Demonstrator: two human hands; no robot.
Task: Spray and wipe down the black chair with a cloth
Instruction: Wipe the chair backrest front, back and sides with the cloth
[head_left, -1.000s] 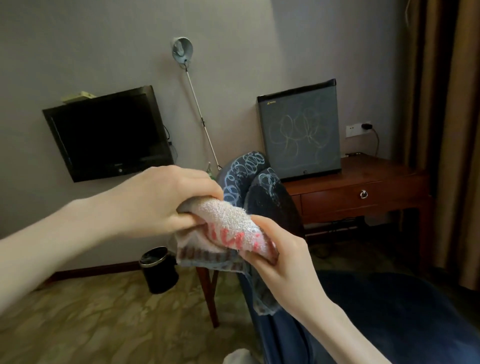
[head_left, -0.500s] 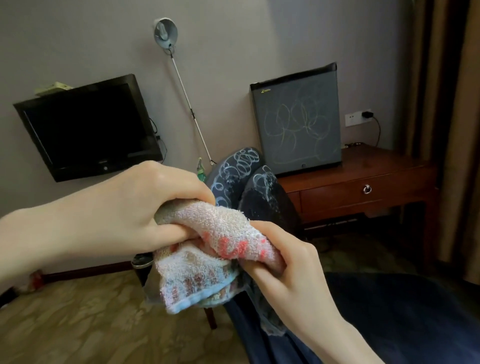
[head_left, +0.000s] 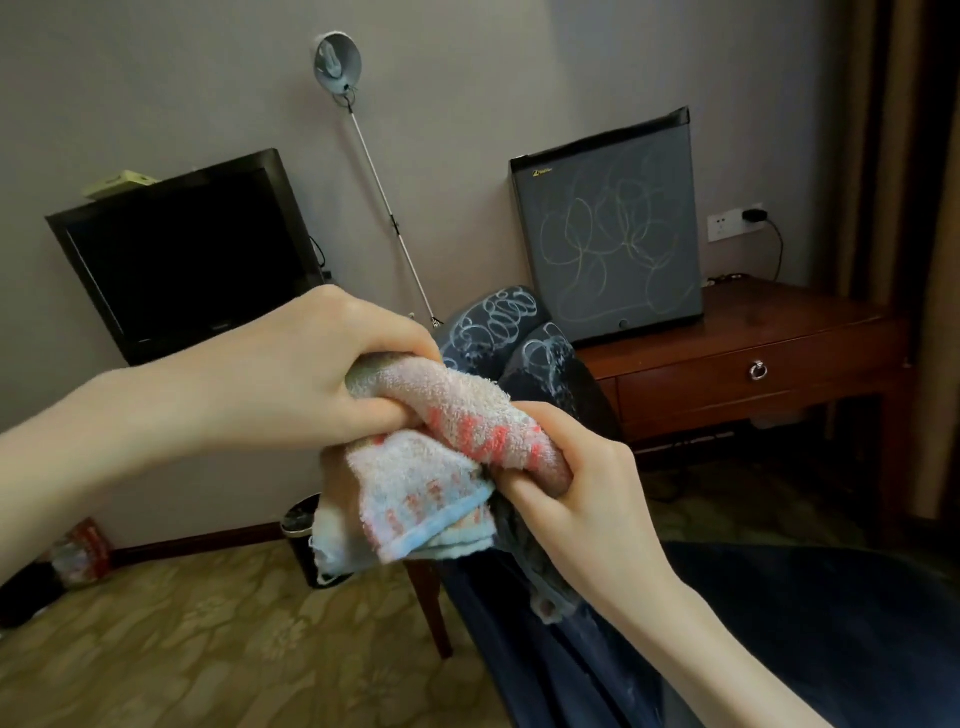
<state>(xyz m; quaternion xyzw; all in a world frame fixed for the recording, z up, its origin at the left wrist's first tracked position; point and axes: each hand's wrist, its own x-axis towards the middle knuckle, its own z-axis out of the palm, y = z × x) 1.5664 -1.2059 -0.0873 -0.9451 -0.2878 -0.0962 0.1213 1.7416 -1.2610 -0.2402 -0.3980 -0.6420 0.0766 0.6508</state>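
The wooden counter (head_left: 779, 338) stands against the far wall and carries a grey mini fridge (head_left: 608, 234) whose door is scrawled with chalky loops. A dark television (head_left: 192, 254) hangs on the wall to the left.

Just in front of the counter's left end stands the black chair (head_left: 498, 327). Its padded back is covered with the same pale scribbles, probably the mess the wiping is meant to clear. The seat is hidden behind the hands, and one reddish wooden leg (head_left: 431, 608) shows below them on the patterned carpet.

Both hands are raised between the camera and the chair, apart from it. The left hand (head_left: 311, 384) comes in from above, its fingers (head_left: 384, 415) curled tight round the upper end of the cloth (head_left: 441, 467). The right hand (head_left: 582, 499) comes up from below, its fingers (head_left: 524, 483) and thumb wrapped round the other end.

The cloth is pale terry with pink and blue markings. It is twisted into a roll between the two fists, with a loose folded corner hanging beneath.

The opposed grips suggest wringing or bunching the cloth into a firm pad, so that it will press evenly on the padding. No spray bottle shows plainly, so the wiping seems not yet begun.

A small black bin (head_left: 301, 525) sits by the wall, left of the leg.
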